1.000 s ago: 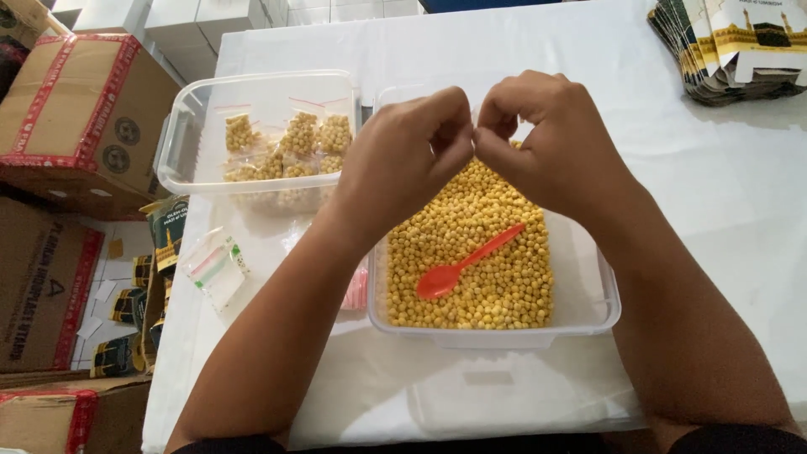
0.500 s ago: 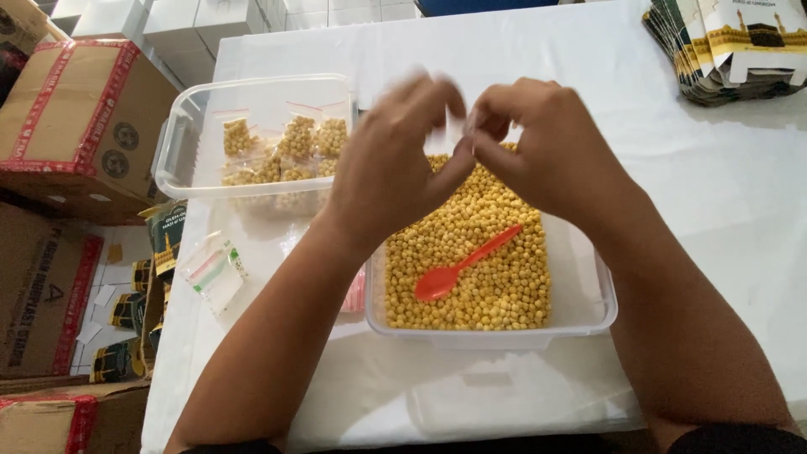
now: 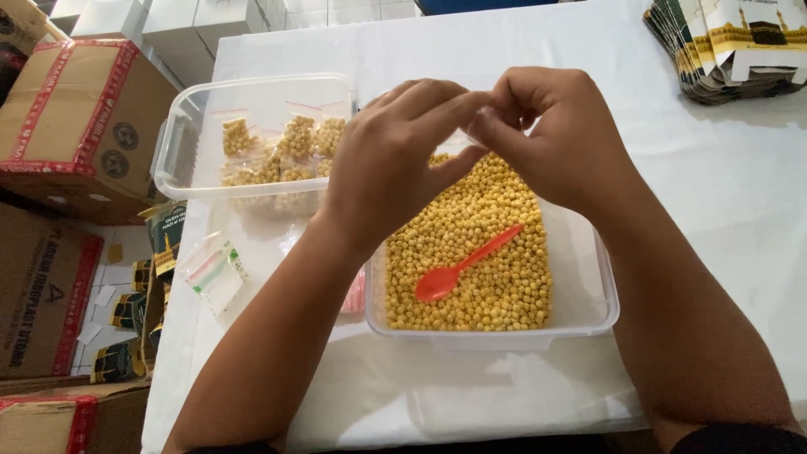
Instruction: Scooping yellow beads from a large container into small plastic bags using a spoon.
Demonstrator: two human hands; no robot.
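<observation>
A white-covered desk (image 3: 723,193) carries a clear rectangular plastic tub (image 3: 181,143) at the far left, with several small clear bags of yellow beans (image 3: 286,151) lying inside. Near the desk's left edge lies a small pile of empty clear zip bags (image 3: 214,269). At the far right corner sits a fanned stack of printed flat cartons (image 3: 731,42). Brown cardboard boxes with red tape (image 3: 76,126) stand on the floor to the left, and white boxes (image 3: 193,21) lie beyond them.
</observation>
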